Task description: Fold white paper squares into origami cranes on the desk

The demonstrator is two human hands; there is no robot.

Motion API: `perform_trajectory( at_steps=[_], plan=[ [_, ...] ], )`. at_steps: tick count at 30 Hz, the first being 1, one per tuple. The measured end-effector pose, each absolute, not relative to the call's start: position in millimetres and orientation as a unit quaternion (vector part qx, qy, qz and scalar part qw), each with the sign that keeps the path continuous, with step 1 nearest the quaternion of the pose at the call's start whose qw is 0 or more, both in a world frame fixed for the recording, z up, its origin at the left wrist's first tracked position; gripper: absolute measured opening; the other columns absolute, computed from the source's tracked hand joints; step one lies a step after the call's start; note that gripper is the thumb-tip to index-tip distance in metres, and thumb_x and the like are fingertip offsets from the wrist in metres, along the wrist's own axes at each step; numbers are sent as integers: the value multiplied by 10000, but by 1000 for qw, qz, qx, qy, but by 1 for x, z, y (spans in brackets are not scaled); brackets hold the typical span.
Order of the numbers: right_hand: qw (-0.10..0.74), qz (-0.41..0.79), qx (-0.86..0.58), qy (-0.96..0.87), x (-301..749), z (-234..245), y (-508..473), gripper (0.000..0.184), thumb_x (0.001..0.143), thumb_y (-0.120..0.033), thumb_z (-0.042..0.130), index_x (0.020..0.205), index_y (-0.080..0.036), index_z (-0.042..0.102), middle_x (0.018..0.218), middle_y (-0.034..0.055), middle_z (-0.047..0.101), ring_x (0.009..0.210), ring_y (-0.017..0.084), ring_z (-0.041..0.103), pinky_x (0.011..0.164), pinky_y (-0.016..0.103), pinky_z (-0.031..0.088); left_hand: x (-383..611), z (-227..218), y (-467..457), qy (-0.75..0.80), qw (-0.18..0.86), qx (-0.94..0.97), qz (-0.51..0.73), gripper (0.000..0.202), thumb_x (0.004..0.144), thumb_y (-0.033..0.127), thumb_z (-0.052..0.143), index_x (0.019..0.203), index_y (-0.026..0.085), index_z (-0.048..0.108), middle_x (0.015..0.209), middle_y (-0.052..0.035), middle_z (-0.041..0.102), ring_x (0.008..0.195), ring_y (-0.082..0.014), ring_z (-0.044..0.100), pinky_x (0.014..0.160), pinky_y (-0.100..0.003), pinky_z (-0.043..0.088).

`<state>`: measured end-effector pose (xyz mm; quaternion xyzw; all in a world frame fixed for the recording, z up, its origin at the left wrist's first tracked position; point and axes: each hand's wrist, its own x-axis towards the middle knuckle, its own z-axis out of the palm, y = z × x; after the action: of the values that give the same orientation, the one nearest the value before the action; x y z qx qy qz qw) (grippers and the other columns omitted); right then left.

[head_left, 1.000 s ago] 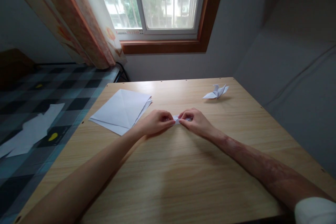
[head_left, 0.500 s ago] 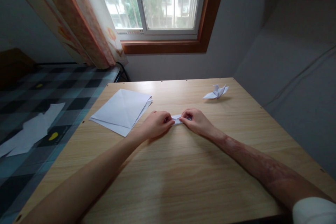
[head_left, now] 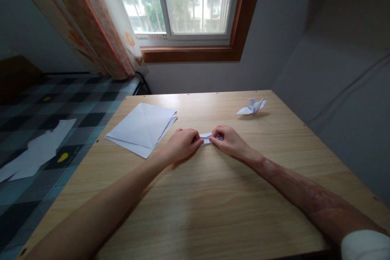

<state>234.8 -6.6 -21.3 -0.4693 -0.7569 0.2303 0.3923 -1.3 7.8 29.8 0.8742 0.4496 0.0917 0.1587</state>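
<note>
A small piece of folded white paper (head_left: 206,137) is held low over the middle of the wooden table. My left hand (head_left: 185,143) pinches its left end between thumb and fingers. On the other end, my right hand (head_left: 226,140) has its fingers closed too. Only a short strip of the paper shows between the two hands; the rest is hidden by my fingers. Beyond my right hand a white origami crane (head_left: 252,107) stands near the table's far edge.
A stack of square white paper (head_left: 141,126) lies on the table (head_left: 201,199) to the left of my hands. On the checked bed (head_left: 18,199) at far left are white paper scraps (head_left: 39,150). A window (head_left: 195,4) and curtain (head_left: 100,24) are behind the table.
Both hands keep their grip on the folded paper at almost the same spot. The visible strip between them looks slightly different in its folds. The whole view has shifted very slightly.
</note>
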Motion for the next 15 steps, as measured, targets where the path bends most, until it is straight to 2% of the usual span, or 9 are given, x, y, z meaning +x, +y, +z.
perform_trajectory(
  at_steps=[15],
  plan=[
    [387,221,-467,-764,236,-23,-7,151,888,-163,756,770,-211,676,843,21,713,805,195,645,776,325,471,-2,27,9,437,154,880,102,275,1033,387,670,831,204,703,838,-35,767,736,-192,646,754,-321,432]
  ],
)
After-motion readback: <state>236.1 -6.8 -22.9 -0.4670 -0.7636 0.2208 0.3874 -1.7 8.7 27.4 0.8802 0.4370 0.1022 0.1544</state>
